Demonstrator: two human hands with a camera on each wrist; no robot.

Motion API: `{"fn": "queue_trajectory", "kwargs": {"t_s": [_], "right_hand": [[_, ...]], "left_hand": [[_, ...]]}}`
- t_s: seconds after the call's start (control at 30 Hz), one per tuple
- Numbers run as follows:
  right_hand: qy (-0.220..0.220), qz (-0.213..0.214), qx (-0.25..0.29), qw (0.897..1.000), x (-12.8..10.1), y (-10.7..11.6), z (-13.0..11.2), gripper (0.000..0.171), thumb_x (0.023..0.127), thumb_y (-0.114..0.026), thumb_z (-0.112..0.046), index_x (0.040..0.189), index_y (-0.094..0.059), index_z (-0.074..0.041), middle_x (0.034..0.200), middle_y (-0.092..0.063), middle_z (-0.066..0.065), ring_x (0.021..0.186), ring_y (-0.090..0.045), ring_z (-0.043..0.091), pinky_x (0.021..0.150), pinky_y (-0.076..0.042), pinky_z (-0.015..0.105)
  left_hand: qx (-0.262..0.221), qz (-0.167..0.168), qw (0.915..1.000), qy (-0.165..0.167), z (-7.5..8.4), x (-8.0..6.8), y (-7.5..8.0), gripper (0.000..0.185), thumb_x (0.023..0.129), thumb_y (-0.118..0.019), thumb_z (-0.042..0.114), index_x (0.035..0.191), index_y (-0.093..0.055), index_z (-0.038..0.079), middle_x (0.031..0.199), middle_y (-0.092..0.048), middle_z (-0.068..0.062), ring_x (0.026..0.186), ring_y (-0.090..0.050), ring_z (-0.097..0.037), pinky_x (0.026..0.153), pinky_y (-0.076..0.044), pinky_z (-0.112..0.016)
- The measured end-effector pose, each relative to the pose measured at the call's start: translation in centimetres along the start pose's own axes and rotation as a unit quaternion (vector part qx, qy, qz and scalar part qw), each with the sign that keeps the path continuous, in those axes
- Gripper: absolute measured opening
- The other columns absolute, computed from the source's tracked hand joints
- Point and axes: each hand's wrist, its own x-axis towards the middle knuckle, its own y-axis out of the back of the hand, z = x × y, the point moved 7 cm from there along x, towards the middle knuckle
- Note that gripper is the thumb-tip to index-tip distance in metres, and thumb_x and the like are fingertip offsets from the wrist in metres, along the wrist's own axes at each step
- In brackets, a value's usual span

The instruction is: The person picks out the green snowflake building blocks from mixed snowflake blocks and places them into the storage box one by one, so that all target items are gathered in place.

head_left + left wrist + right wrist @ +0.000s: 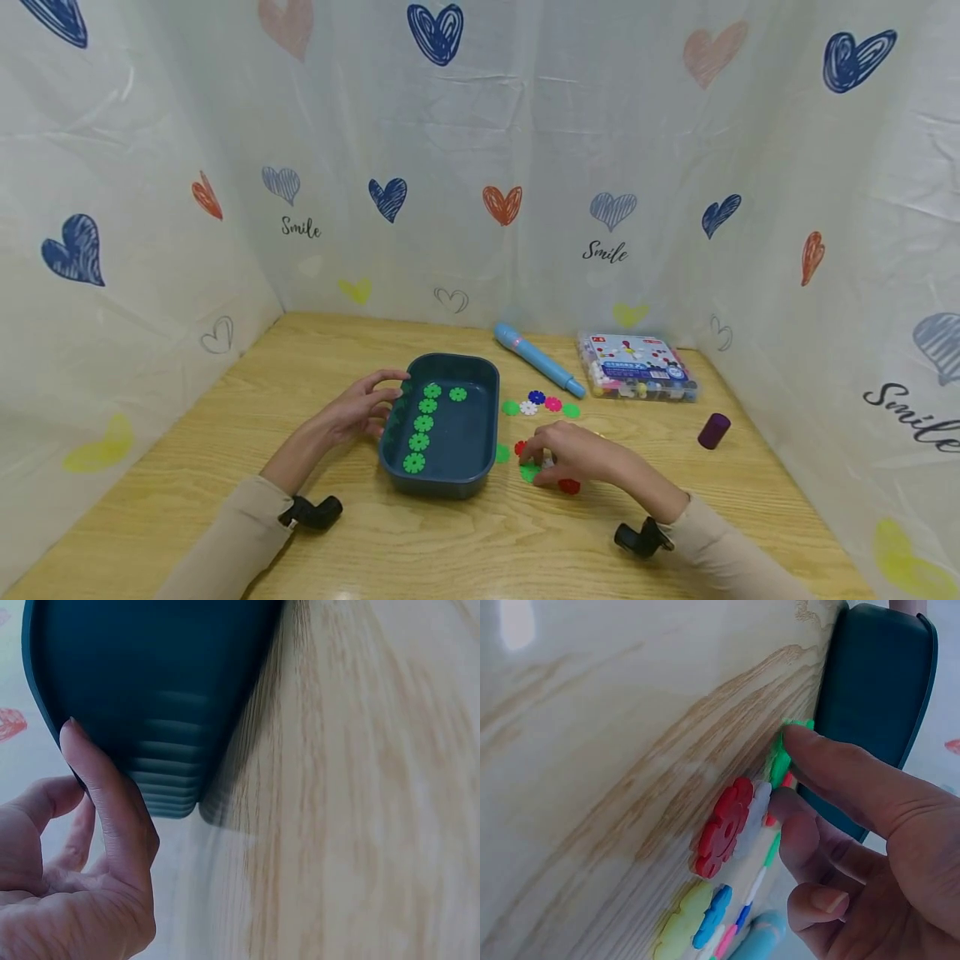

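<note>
A dark blue-green tray (463,442) stands on the table, holding several green flower-shaped discs (422,423), most in a row along its left side. My left hand (358,408) holds the tray's left wall near the rim, with fingertips at the edge in the left wrist view. To the right of the tray, my right hand (577,454) pinches a green flower-shaped disc (779,763) between thumb and forefinger, low at the table. Beside these fingers lie a red disc (724,827) and a white disc (753,817), partly covered by the hand in the head view.
Beyond the right hand lie more discs, among them a blue one (536,397) and a pink one (552,404). A light-blue microphone-shaped stick (538,360) and a clear box of small parts (637,367) are at the back. A purple cylinder (714,431) stands at the right.
</note>
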Motion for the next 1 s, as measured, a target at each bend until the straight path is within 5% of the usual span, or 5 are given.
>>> {"fn": "queue_trajectory", "kwargs": {"t_s": [0.27, 1.0], "right_hand": [[-0.016, -0.002, 0.037, 0.999, 0.2, 0.0, 0.5, 0.020, 0.082, -0.080, -0.021, 0.097, -0.068, -0.016, 0.090, -0.065, -0.004, 0.082, -0.060, 0.012, 0.070, -0.050, 0.018], [0.003, -0.010, 0.027, 1.000, 0.5, 1.1, 0.3, 0.008, 0.093, -0.066, -0.012, 0.098, -0.072, -0.015, 0.086, -0.069, -0.008, 0.073, -0.058, -0.001, 0.067, -0.051, 0.016]], "left_hand": [[-0.006, -0.005, 1.0000, 0.005, -0.2, 0.1, -0.1, 0.049, 0.101, -0.055, 0.027, 0.146, -0.037, 0.018, 0.105, -0.050, -0.004, 0.070, -0.058, -0.011, 0.055, -0.054, -0.026], [0.003, -0.008, 1.0000, -0.001, 0.2, -0.1, -0.1, 0.052, 0.101, -0.055, 0.028, 0.148, -0.034, 0.016, 0.102, -0.048, -0.002, 0.068, -0.056, -0.010, 0.054, -0.053, -0.025]]}}
